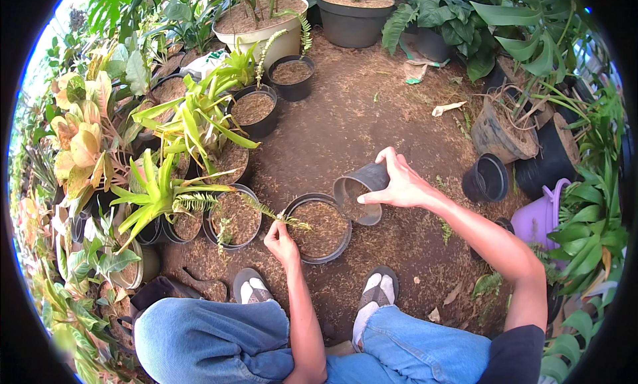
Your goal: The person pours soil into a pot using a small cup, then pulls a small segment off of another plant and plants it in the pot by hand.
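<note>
My left hand [283, 244] pinches a small fern cutting [294, 222] between thumb and fingertips, over the left rim of a round black plastic pot [321, 229] filled with brown, fibrous potting mix. To the right, my right hand [394, 184] grips a smaller black plastic pot [363, 184], tipped on its side with its mouth toward the filled pot. Loose mix shows inside the tipped pot, and its lower edge overlaps the filled pot's rim. Left of my left hand stands another black pot [237, 217] holding mix and a small fern.
Potted bromeliads [159, 194] and more black pots [254, 112] line the left side. At right are an empty black pot [485, 178], a purple bucket [536, 219] and a tilted pot with dry roots [503, 127]. Large planters [353, 22] stand at the back on the soil floor.
</note>
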Demonstrator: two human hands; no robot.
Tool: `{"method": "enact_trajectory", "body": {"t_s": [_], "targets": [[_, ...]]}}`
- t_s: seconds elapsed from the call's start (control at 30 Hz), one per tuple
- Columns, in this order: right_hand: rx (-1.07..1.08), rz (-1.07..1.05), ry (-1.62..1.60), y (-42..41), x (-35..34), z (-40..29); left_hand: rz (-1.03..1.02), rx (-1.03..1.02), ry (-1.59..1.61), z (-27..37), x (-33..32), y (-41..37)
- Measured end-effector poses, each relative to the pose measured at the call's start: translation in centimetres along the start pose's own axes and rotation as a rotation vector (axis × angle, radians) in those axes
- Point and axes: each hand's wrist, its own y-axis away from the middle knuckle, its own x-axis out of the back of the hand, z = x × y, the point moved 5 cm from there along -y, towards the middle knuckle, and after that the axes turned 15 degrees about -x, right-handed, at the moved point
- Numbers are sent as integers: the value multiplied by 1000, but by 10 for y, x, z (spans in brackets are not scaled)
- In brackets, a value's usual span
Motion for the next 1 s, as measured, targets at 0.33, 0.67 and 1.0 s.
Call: {"method": "enact_trajectory", "body": {"t_s": [0.33,0.67,1.0], "targets": [[146,112,171,3,-5,-76,6,61,-34,2,-1,2],[420,180,287,-2,-18,-120,45,-7,-125,-1,2,1],[256,369,279,-15,22,-61,-219,92,-496,40,-13,-13]]}}
